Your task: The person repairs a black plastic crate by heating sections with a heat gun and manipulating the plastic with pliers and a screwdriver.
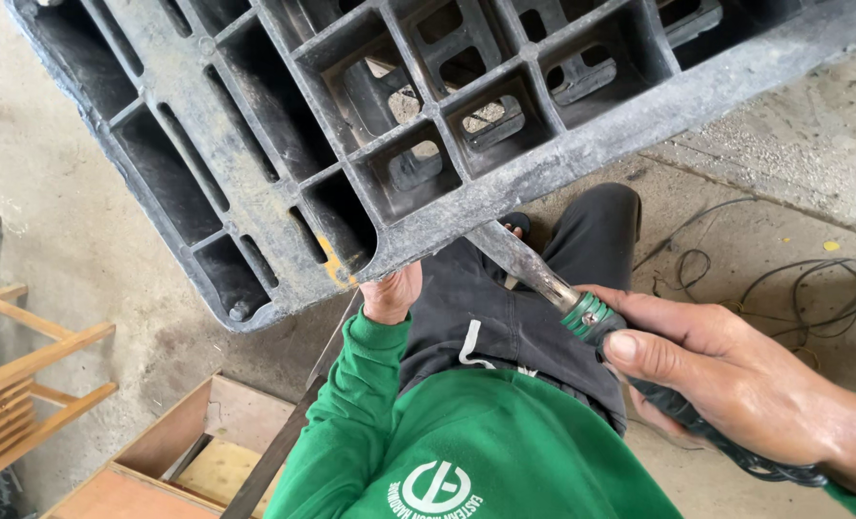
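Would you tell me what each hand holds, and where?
Right hand grips the heating tool by its handle; left hand holds the black plastic pallet at its lower edge.

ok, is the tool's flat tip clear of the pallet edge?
No: the flat metal tip of the tool in the right hand lies against the underside edge of the black plastic pallet, which the left hand grips.

The pallet (255, 144) is black moulded plastic — matt, dusty and scuffed grey along its ribs. The tool (543, 279) has a dull, stained metal blade, a glossy green collar and a dark ribbed grip, while the sleeve (351, 404) is soft green cloth. The floor (793, 144) is rough, gritty concrete — the crate (207, 442) bare unfinished wood.
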